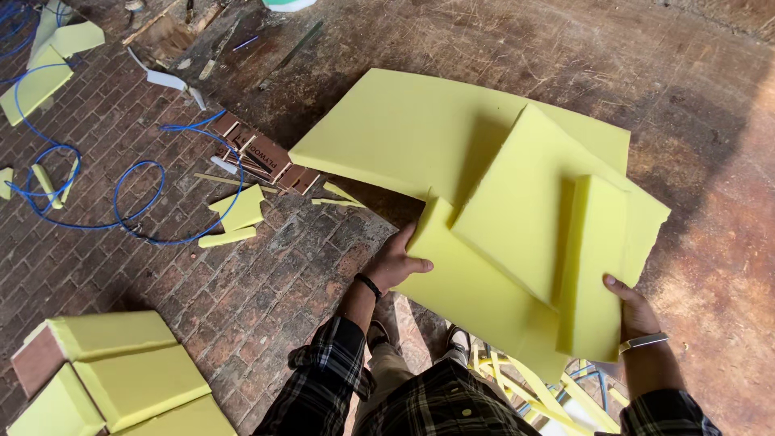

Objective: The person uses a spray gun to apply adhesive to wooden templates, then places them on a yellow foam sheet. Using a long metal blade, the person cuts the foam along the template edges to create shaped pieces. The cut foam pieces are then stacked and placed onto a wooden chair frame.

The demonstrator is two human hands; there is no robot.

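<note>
Foam slabs [517, 242], yellow and cut to different sizes, sit stacked in our arms in the head camera's one view, held above a brick floor [242, 282] and in front of a large foam sheet [404, 129] lying on a worn wooden tabletop [686, 97]. Our left hand [395, 262] clamps the stack's near-left edge, thumb on top and fingers curled beneath. Our right hand [634, 311] grips the lower right corner, fingers wrapped behind a narrow upright piece [593, 266]; how tightly they close there we cannot tell. A black band circles the left wrist, a metal bracelet the right, above plaid sleeves.

Beyond the stack, a blue hose [121, 194] loops over the bricks among small foam offcuts [238, 211], and wooden blocks [266, 157] lie just beside the sheet's corner. More foam-topped cushions [121, 371] sit at lower left. A yellow frame [549, 387] shows below the stack, between our knees.

We judge the stack loosely layered and tilted: held only at two edges, the upper pieces could slide off toward the floor, and the hose could catch a foot.
</note>
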